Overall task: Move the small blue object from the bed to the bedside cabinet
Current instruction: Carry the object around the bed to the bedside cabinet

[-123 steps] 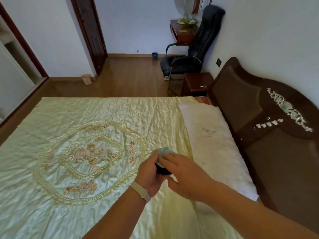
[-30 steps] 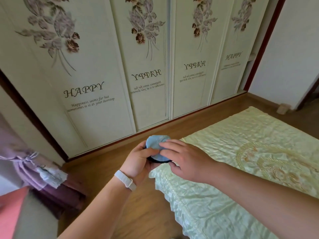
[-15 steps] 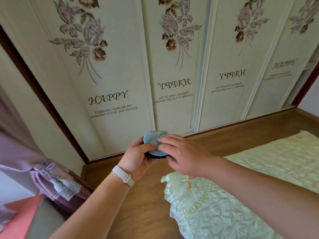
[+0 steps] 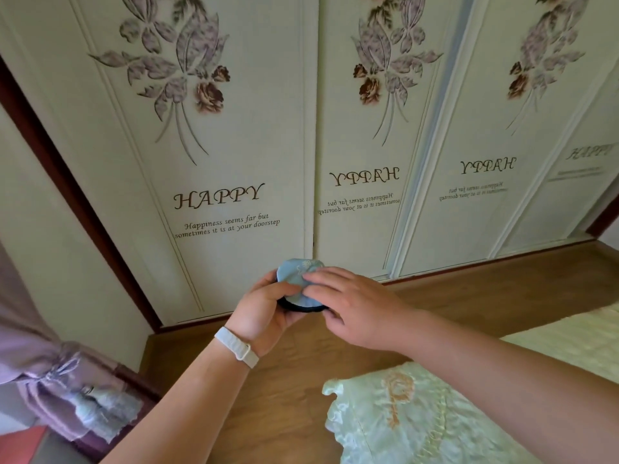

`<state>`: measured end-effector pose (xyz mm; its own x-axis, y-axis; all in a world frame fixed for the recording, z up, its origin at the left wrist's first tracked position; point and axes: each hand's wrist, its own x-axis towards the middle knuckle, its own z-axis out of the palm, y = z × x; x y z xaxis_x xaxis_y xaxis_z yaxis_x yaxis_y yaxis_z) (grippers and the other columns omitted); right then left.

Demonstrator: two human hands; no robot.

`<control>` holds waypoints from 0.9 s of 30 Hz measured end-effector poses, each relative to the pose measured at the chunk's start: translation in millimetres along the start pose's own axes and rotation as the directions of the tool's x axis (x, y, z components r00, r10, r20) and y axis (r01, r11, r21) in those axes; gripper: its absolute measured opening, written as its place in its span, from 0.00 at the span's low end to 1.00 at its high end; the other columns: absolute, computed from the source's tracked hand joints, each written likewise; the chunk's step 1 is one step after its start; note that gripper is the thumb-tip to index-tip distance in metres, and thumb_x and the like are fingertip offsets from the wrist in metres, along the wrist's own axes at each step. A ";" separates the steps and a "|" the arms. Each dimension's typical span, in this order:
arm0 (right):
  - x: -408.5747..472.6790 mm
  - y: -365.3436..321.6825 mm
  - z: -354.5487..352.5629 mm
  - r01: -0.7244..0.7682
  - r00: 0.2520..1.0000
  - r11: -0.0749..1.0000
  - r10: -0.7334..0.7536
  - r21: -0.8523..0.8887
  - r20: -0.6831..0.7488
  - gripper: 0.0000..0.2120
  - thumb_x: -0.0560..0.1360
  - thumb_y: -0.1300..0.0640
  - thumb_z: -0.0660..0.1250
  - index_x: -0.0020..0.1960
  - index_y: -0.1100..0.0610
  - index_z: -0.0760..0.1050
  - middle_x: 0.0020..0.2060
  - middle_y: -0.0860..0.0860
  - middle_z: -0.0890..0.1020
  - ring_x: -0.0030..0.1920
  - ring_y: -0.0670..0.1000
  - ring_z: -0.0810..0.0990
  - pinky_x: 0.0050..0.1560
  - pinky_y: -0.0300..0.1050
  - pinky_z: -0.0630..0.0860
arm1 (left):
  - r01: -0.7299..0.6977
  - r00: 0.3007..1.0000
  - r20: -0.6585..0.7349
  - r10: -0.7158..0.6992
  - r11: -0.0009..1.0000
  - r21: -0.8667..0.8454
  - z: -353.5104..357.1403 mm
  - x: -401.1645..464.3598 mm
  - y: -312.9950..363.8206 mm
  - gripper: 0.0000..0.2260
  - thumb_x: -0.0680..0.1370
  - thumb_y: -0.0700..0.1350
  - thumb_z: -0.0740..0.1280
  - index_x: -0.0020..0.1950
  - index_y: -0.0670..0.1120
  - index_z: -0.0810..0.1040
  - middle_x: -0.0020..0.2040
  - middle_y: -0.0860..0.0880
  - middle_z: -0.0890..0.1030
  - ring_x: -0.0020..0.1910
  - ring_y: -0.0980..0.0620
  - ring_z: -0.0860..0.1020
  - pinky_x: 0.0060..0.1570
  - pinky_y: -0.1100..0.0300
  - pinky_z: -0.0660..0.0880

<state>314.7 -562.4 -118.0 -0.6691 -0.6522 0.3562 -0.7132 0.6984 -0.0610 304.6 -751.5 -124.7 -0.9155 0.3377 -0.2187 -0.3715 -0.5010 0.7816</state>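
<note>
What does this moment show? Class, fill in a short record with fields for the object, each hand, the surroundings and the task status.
object: small blue object, round, dark base, held in the air
left hand: left hand cups it from below; white wristband
right hand: right hand, fingers on its top
surroundings: wardrobe doors printed HAPPY, wooden floor, bed corner
bedside cabinet: not in view
status: off the bed, not yet placed

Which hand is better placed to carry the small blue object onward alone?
Left hand: it cups the small blue object from below and the side; the right hand mainly rests fingers on top.
</note>
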 end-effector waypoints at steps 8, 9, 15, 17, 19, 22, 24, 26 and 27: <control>110.6 40.0 31.9 -0.097 0.994 0.995 0.098 -0.028 0.042 0.22 0.76 0.58 0.64 0.70 0.55 0.69 0.70 0.51 0.69 0.71 0.50 0.63 0.71 0.44 0.61 | 0.049 0.993 0.099 -0.059 0.994 0.098 -62.2 99.6 87.2 0.17 0.76 0.30 0.59 0.65 0.36 0.73 0.53 0.36 0.80 0.47 0.40 0.81 0.36 0.54 0.82; 120.5 45.9 33.7 -0.119 0.992 0.992 0.120 -0.032 0.037 0.22 0.76 0.59 0.63 0.70 0.55 0.69 0.70 0.51 0.69 0.71 0.50 0.63 0.72 0.43 0.59 | 0.055 0.991 0.115 -0.069 0.991 0.121 -65.8 112.7 95.1 0.17 0.76 0.31 0.59 0.65 0.36 0.73 0.52 0.37 0.80 0.47 0.41 0.81 0.35 0.56 0.82; 152.9 83.5 46.0 -0.196 0.978 0.979 0.200 -0.065 0.066 0.24 0.75 0.60 0.65 0.70 0.51 0.68 0.71 0.47 0.68 0.71 0.46 0.61 0.69 0.34 0.45 | 0.101 0.975 0.182 -0.124 0.986 0.130 -78.9 180.1 116.4 0.17 0.74 0.31 0.62 0.63 0.36 0.74 0.52 0.37 0.81 0.45 0.43 0.82 0.35 0.57 0.82; 163.7 99.9 50.2 -0.206 0.975 0.977 0.210 -0.063 0.071 0.24 0.75 0.60 0.65 0.70 0.51 0.67 0.71 0.47 0.68 0.71 0.46 0.62 0.70 0.38 0.52 | 0.110 0.972 0.190 -0.138 0.982 0.153 -81.6 201.5 118.8 0.18 0.71 0.34 0.66 0.61 0.38 0.76 0.50 0.38 0.81 0.44 0.44 0.82 0.33 0.58 0.81; 174.0 116.8 56.2 -0.219 0.973 0.975 0.221 -0.035 0.065 0.23 0.75 0.60 0.65 0.69 0.52 0.69 0.70 0.48 0.70 0.70 0.47 0.64 0.70 0.42 0.60 | 0.123 0.973 0.170 -0.154 0.976 0.181 -83.9 225.6 119.3 0.18 0.69 0.36 0.66 0.59 0.40 0.78 0.49 0.39 0.82 0.44 0.45 0.82 0.35 0.58 0.81; 184.3 145.2 67.3 -0.257 0.965 0.966 0.256 0.001 0.058 0.21 0.76 0.59 0.65 0.68 0.53 0.71 0.68 0.49 0.72 0.68 0.49 0.66 0.68 0.44 0.64 | 0.150 0.973 0.153 -0.174 0.976 0.156 -84.1 263.9 115.4 0.15 0.72 0.33 0.64 0.57 0.41 0.79 0.50 0.40 0.83 0.45 0.45 0.83 0.39 0.56 0.83; 189.4 169.4 73.5 -0.282 0.958 0.959 0.281 0.006 0.064 0.21 0.75 0.59 0.66 0.68 0.52 0.71 0.68 0.49 0.72 0.68 0.50 0.68 0.67 0.45 0.66 | 0.167 0.967 0.167 -0.193 0.973 0.158 -79.0 289.9 114.6 0.16 0.72 0.33 0.64 0.59 0.39 0.78 0.50 0.39 0.84 0.46 0.44 0.83 0.38 0.55 0.82; 193.7 199.0 78.6 -0.294 0.954 0.956 0.294 -0.005 0.060 0.21 0.74 0.59 0.67 0.67 0.53 0.72 0.67 0.50 0.73 0.67 0.52 0.70 0.65 0.47 0.69 | 0.171 0.963 0.175 -0.205 0.966 0.195 -68.9 319.1 115.3 0.17 0.70 0.34 0.65 0.59 0.39 0.79 0.50 0.39 0.84 0.46 0.44 0.83 0.37 0.55 0.82; 195.2 214.9 80.7 -0.301 0.952 0.953 0.301 -0.010 0.056 0.21 0.74 0.60 0.67 0.66 0.53 0.73 0.67 0.50 0.74 0.66 0.53 0.71 0.64 0.47 0.70 | 0.170 0.964 0.167 -0.208 0.961 0.216 -62.6 334.9 115.1 0.17 0.70 0.34 0.65 0.59 0.39 0.79 0.50 0.39 0.84 0.46 0.43 0.83 0.38 0.55 0.83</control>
<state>14.0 -563.5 -136.8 -0.8635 -0.4268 0.2687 -0.4763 0.8653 -0.1563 -54.4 -746.0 -144.5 -0.7790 0.5631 -0.2759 -0.4801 -0.2524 0.8401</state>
